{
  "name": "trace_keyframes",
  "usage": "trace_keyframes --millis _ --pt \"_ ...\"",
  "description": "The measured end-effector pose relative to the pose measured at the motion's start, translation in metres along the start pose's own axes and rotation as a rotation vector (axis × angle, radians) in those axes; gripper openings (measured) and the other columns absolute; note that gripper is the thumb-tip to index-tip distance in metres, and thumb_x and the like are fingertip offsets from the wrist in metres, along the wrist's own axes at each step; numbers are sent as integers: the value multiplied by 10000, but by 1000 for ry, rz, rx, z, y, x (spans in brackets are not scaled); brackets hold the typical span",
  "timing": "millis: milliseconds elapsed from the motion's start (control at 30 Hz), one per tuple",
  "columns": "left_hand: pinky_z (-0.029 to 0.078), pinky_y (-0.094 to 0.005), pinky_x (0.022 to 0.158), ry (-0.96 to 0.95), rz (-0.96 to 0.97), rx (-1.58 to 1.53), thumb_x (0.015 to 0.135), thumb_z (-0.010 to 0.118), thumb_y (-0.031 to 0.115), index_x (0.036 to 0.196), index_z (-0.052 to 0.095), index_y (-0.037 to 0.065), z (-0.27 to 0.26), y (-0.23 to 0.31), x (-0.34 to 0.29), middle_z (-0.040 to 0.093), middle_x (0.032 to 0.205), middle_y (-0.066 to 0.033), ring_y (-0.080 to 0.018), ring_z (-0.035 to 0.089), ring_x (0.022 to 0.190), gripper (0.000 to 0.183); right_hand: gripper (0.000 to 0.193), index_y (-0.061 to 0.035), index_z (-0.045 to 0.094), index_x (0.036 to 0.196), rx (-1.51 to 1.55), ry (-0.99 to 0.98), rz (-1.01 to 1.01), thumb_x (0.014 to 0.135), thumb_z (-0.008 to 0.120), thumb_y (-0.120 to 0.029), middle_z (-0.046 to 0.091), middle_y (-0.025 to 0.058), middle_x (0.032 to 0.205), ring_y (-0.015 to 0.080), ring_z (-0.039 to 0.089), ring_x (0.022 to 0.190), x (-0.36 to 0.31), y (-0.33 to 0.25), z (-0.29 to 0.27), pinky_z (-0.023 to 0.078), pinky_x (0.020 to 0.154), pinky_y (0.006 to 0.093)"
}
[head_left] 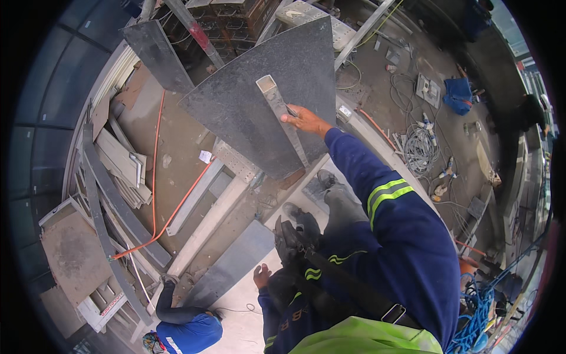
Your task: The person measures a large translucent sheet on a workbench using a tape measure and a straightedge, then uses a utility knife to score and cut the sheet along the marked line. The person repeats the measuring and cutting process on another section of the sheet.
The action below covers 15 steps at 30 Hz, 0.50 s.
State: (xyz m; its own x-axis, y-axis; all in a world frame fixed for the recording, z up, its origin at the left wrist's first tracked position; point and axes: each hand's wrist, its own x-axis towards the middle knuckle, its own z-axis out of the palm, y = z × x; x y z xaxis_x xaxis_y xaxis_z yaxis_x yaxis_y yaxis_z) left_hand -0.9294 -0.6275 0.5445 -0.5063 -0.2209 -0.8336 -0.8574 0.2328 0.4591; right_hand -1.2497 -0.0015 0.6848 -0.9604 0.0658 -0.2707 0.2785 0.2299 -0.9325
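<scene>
My right hand (pixel 306 120) reaches forward, closed round a long square metal tube (pixel 280 112). The tube stands tilted, its hollow end up toward the camera and its lower end by my feet. A small dark thing shows at the fingers; I cannot make out what it is. Behind the tube is a large dark grey slab (pixel 236 97) with a curved edge. My left hand (pixel 261 275) hangs low at my side, fingers loosely curled and a little apart, with nothing seen in it. Near it lies a grey rectangular panel (pixel 233 259).
A person in a blue shirt (pixel 191 335) crouches at the lower left. An orange cable (pixel 155 177) crosses the floor beside stacked boards (pixel 121 162) and curved strips (pixel 121 197). At the right are coiled grey cables (pixel 421 150), a blue bag (pixel 458 95) and blue rope (pixel 474 312).
</scene>
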Motion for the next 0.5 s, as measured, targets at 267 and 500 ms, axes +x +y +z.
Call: trace_keyframes --millis 267,500 --pt "582 -507 889 113 209 -133 1028 737 379 1518 508 94 9 141 0 682 1327 -162 -329 705 1161 611 832 -125 553 1576 -79 54 -108 969 679 -679 627 188 1500 352 546 1444 34 16 -112 435 1191 458" --pt "578 -422 821 -1 7 49 996 797 362 1546 471 55 91 69 -24 701 1228 -165 -317 712 1130 710 847 -135 551 1574 -89 73 -108 956 686 -699 693 129 1368 266 610 1344 13 -9 -203 515 1115 436"
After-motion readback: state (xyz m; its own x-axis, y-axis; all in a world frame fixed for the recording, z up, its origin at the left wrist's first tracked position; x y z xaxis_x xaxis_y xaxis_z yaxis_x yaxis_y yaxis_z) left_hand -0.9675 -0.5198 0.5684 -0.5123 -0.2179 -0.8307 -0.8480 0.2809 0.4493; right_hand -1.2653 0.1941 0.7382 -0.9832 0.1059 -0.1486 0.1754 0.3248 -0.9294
